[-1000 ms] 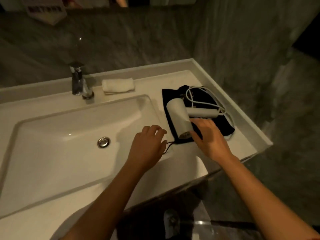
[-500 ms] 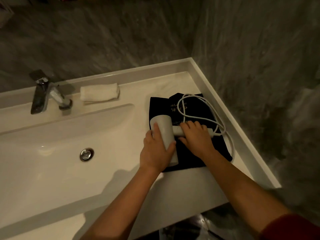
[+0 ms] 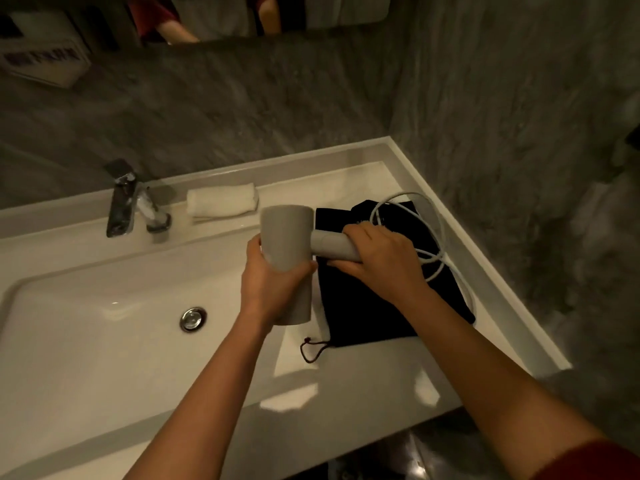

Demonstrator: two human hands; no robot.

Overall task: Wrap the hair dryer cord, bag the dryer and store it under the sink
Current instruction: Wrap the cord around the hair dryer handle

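A white hair dryer [image 3: 285,237] is held up above the counter. My left hand [image 3: 268,285] grips its barrel from below. My right hand [image 3: 377,259] is closed around its handle, which points right. The white cord [image 3: 433,237] trails from the handle in loose loops over a black drawstring bag [image 3: 367,306]. The bag lies flat on the white counter [image 3: 363,379] to the right of the basin, with its dark red drawstring [image 3: 313,348] hanging out at the front left corner.
The sink basin [image 3: 86,323] with its drain [image 3: 193,318] fills the left. A chrome tap [image 3: 128,202] and a rolled white towel [image 3: 221,202] stand behind it. Grey stone walls close the back and right; a dark gap shows under the counter's front edge.
Both hands closed on the dryer, which lay on the bag, and lifted it up and to the left. The cord rose with it.
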